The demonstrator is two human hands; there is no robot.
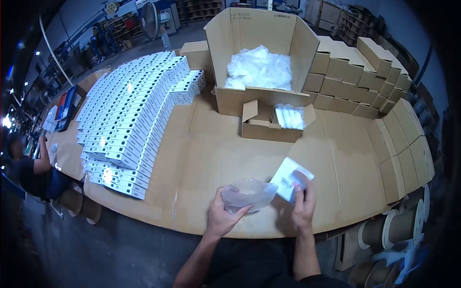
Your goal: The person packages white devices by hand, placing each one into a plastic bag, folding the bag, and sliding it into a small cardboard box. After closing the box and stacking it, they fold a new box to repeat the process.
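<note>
My left hand [224, 215] is closed on a translucent plastic bag [242, 200], thumb at its near side and fingers round its left edge. The bag bulges, with a rounded opening at the top. To the right, my right hand [303, 205] grips a flat white box [288, 174] with small dark and pink print on its face. The thumb presses on the near edge and the fingers lie over the right side. The box's left corner comes right up to the bag's right tip. Both hands are over the near part of the cardboard-covered table [211, 158].
Small white boxes [129, 115] are stacked at left. A large carton [261, 33] of clear plastic bags [259, 67] stands behind a small open carton [269, 132] with packed bags [290, 116]. Brown boxes [353, 72] line the right. A person [29, 165] sits at far left.
</note>
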